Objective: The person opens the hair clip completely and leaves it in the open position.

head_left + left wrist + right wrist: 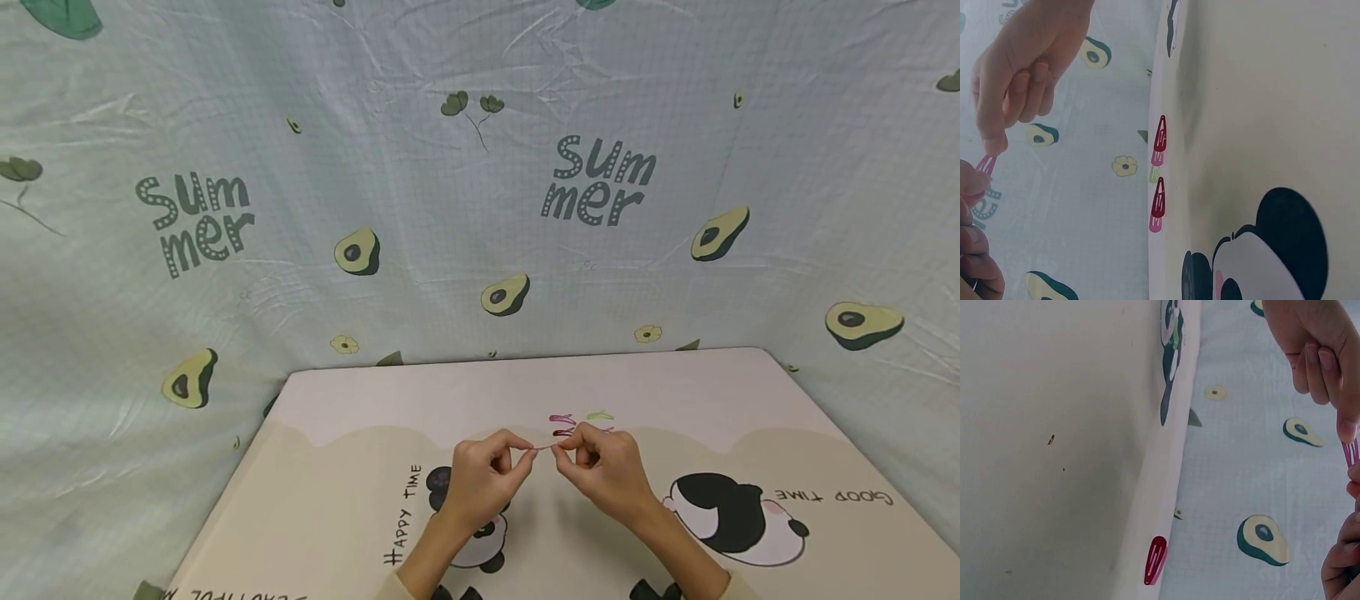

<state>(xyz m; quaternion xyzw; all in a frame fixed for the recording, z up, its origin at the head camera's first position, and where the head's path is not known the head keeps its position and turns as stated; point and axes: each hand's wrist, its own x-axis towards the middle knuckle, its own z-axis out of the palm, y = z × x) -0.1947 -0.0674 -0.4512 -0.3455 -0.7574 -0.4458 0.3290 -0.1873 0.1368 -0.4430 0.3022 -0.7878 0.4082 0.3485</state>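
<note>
A small pink snap hair clip [986,164] is stretched between both hands above the table. My left hand [483,477] pinches one end between thumb and forefinger. At the other end, my right hand [611,477] pinches the clip the same way. In the head view the clip shows only as a thin line, its flat slotted face being visible in the wrist views. Just beyond the right hand, several more hair clips lie on the table: a magenta one [561,418], a dark red one [562,432] and a green one [600,415]; the hand partly hides others.
Beneath the hands spreads a beige and pale pink table cover [337,467] printed with pandas, a dog and lettering. A pale curtain [420,183] with avocados and "summer" words hangs behind the table's far edge and along both sides.
</note>
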